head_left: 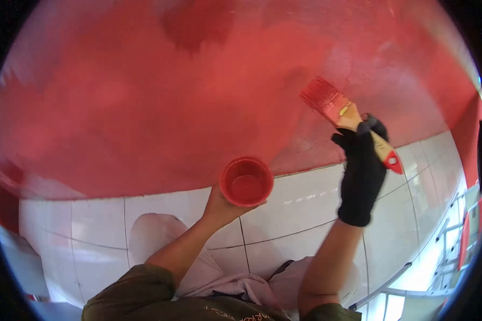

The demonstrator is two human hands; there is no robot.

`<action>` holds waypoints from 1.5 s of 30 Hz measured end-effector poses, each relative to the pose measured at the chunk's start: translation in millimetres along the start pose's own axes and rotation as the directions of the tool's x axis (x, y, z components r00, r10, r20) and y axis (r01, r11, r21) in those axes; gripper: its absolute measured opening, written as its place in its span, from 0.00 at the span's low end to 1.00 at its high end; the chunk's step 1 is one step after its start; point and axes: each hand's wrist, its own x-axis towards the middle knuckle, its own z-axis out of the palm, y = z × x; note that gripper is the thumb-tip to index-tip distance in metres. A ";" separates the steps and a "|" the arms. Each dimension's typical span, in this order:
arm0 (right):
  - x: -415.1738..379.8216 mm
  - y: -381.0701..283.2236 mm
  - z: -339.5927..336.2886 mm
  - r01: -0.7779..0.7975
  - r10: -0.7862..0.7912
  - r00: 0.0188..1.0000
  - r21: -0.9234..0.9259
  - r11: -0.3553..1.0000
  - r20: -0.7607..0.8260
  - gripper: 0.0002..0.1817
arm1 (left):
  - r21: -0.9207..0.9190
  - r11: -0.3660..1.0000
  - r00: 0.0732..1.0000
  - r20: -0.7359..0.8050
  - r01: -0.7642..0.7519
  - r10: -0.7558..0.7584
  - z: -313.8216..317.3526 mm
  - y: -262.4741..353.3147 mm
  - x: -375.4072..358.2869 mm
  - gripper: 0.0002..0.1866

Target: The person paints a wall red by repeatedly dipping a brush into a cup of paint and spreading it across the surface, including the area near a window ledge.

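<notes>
Our right hand (361,174) grips the likely light, soft-tipped brush (349,116) by its handle (381,146), our left hand (223,208) clasping the cup (247,185).

the floor (300,206) is glossy white tile with dark joints.

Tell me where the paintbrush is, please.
In the head view, the paintbrush is right of the cup, held by the gloved right hand before the wall.

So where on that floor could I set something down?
Bare white floor tile shows between the round red cup and the black-gloved right hand, and outside the pale-trousered left knee. It looks crowded at far right, around the grey metal frame.
</notes>
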 end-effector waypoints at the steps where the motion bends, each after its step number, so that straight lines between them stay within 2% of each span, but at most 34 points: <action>1: 4.0 -18.7 -3.3 0.010 -0.007 0.999 -0.065 0.998 0.051 0.15 | -0.003 1.000 1.000 0.010 -0.006 0.006 11.2 7.2 -1.3 0.45; 2: 6.7 -34.8 -6.7 0.002 0.014 0.994 -0.155 0.988 0.105 0.13 | -0.004 1.000 1.000 0.024 -0.010 0.010 21.2 12.5 -1.7 0.46; 3: -11.2 -27.3 30.5 -0.026 0.052 0.989 -0.185 0.982 0.137 0.12 | 0.051 0.999 1.000 0.023 -0.002 0.000 -29.0 11.9 3.2 0.46; 5: -17.4 -42.6 32.0 0.006 0.090 0.967 -0.376 0.927 0.239 0.17 | -0.010 0.995 0.995 -0.032 -0.096 0.096 -22.6 9.4 0.1 0.38; 6: -19.5 -45.8 34.3 0.048 0.082 0.957 -0.432 0.901 0.277 0.17 | -0.043 0.998 0.998 -0.042 -0.041 0.039 -19.1 2.7 -1.3 0.38; 7: -23.2 -41.4 33.1 0.015 0.126 0.953 -0.457 0.890 0.277 0.17 | -0.006 0.999 0.999 -0.008 -0.052 0.052 -21.5 -4.7 0.1 0.38; 9: -32.1 -37.3 27.0 0.103 0.072 0.942 -0.489 0.866 0.327 0.19 | 0.004 1.000 0.999 0.011 -0.031 0.031 -18.6 -12.0 -5.8 0.38; 11: -40.5 -30.8 30.6 0.100 0.099 0.938 -0.534 0.839 0.331 0.19 | 0.068 0.998 0.999 0.034 -0.017 0.014 -18.9 -5.1 -7.4 0.39; 12: -45.1 -29.6 34.4 0.091 0.137 0.925 -0.558 0.825 0.353 0.18 | 0.066 0.998 0.999 0.032 0.004 -0.007 -18.7 -7.2 -10.3 0.39; 14: -53.0 -27.2 42.7 0.096 0.192 0.897 -0.600 0.794 0.397 0.17 | -0.005 0.999 0.999 0.011 -0.044 0.044 -17.0 -11.3 -12.2 0.39; 19: -64.7 -20.2 52.7 0.094 0.309 0.799 -0.615 0.783 0.516 0.11 | 0.037 0.997 0.998 0.015 -0.065 0.064 -22.6 -0.9 -15.9 0.40; 21: -65.0 -13.9 55.0 0.208 0.361 0.732 -0.695 0.688 0.577 0.08 | 0.071 0.996 0.998 0.026 -0.051 0.050 -23.6 -0.1 -15.4 0.40; 22: -65.1 -15.4 61.3 0.176 0.407 0.714 -0.708 0.684 0.569 0.07 | 0.061 0.997 0.998 0.024 -0.055 0.054 -24.0 -0.6 -15.1 0.40; 26: -67.8 -8.0 62.3 0.182 0.415 0.707 -0.714 0.676 0.573 0.07 | 0.003 0.996 0.996 0.007 -0.091 0.091 -21.9 -4.7 -14.8 0.41; 28: -68.1 -5.2 61.7 0.271 0.425 0.680 -0.743 0.612 0.598 0.07 | -0.006 0.998 0.998 0.013 -0.069 0.069 -21.1 -1.5 -16.0 0.41; 33: -70.6 0.1 60.5 0.270 0.409 0.689 -0.735 0.622 0.599 0.07 | -0.015 1.000 1.000 0.024 -0.018 0.019 -20.0 -2.1 -19.1 0.41; 42: -70.5 4.6 57.9 0.274 0.420 0.689 -0.749 0.603 0.590 0.08 | 0.008 0.998 0.998 0.005 -0.059 0.059 -21.0 -4.0 -20.2 0.40; 45: -69.8 5.6 57.1 0.263 0.411 0.696 -0.741 0.618 0.589 0.08 | 0.022 1.000 1.000 0.019 0.008 -0.009 -21.6 -0.6 -19.3 0.40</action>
